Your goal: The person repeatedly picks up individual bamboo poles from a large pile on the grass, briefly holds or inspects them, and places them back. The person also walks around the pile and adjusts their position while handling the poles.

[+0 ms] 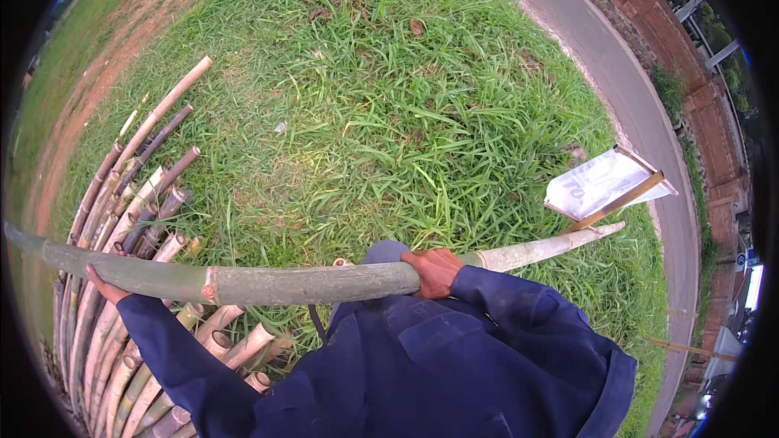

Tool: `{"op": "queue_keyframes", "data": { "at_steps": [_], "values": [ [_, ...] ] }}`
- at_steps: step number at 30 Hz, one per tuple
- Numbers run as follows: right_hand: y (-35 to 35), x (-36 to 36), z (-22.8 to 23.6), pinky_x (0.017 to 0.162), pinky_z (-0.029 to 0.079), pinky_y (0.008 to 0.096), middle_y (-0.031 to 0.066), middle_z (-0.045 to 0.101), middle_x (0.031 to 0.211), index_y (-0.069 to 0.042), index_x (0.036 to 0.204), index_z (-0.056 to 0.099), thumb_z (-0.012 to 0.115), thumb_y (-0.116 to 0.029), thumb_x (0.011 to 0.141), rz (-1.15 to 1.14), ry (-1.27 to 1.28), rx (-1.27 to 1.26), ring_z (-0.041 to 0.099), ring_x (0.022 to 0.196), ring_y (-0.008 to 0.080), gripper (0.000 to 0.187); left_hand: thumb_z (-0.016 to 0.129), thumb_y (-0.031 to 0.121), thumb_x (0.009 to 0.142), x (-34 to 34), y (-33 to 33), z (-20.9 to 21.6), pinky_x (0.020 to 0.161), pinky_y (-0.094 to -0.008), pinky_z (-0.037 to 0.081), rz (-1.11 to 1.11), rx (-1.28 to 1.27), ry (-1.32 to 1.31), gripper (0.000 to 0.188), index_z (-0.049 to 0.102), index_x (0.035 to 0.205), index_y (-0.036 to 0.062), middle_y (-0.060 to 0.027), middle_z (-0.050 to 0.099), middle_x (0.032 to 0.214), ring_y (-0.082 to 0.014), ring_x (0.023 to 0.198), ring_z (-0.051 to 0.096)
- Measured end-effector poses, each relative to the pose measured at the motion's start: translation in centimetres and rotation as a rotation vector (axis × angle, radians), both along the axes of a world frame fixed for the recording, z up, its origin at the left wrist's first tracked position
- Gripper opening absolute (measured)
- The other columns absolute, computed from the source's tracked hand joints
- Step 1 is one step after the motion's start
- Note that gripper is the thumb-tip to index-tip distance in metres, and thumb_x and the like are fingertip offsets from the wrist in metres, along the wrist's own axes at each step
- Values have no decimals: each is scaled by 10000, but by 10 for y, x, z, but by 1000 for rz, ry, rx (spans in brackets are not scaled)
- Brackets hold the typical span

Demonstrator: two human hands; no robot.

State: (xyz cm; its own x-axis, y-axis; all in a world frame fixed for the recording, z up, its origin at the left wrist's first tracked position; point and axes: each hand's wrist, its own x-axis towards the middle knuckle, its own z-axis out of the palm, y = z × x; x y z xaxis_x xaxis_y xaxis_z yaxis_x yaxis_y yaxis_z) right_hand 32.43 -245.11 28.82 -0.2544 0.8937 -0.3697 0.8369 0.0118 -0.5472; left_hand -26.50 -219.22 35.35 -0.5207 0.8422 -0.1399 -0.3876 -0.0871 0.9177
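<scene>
A long green pole (292, 284) lies crosswise in front of the person, running from the far left rim of the view to a pale end at the right. The right hand (434, 271) is wrapped around it right of the middle; the left hand (105, 285) touches its near side on the left, though I cannot tell whether those fingers close around it. On the left, the pole passes over a pile of cut poles (93, 332) on the grass (365, 130). The step in hand appears to be holding or handling this one pole. The next move likely calls for both hands supporting it evenly, with the right end guided clear of the white sign (600, 182) nearby
</scene>
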Motion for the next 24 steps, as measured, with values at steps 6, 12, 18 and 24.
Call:
{"op": "queue_keyframes", "data": {
  "at_steps": [6, 12, 18, 24],
  "values": [
    [64, -6, 4, 695, 503, 488, 214, 642, 886, -44, 1100, 517, 763, -329, 667, -55, -38, 52, 641, 831, 414, 574, 456, 608, 874, -8, 103, -5, 766, -410, 507, -169, 7, -89, 657, 553, 1027, -24, -183, 617, 893, -292, 844, 608],
    [120, 2, 1, 685, 496, 490, 206, 635, 885, -45, 1114, 512, 707, -214, 683, -71, -33, -73, 637, 816, 407, 503, 465, 633, 855, 4, 183, -20, 776, -436, 517, -126, -100, 36, 677, 553, 1069, -3, -187, 628, 928, -309, 843, 621],
    [158, -3, 5, 686, 487, 505, 226, 633, 869, -37, 1125, 505, 616, -76, 688, -107, 28, -69, 623, 800, 431, 453, 469, 629, 863, 14, 256, -21, 730, -430, 526, -159, -150, 97, 651, 556, 1071, 19, -172, 636, 921, -295, 805, 627],
    [213, -34, 3, 724, 498, 499, 240, 656, 897, -39, 1150, 501, 660, -130, 696, -144, -8, -213, 630, 845, 439, 489, 501, 619, 859, 34, 316, -48, 650, -403, 529, -236, -135, -56, 609, 527, 988, 25, -156, 615, 816, -278, 731, 624]
  ]
}}
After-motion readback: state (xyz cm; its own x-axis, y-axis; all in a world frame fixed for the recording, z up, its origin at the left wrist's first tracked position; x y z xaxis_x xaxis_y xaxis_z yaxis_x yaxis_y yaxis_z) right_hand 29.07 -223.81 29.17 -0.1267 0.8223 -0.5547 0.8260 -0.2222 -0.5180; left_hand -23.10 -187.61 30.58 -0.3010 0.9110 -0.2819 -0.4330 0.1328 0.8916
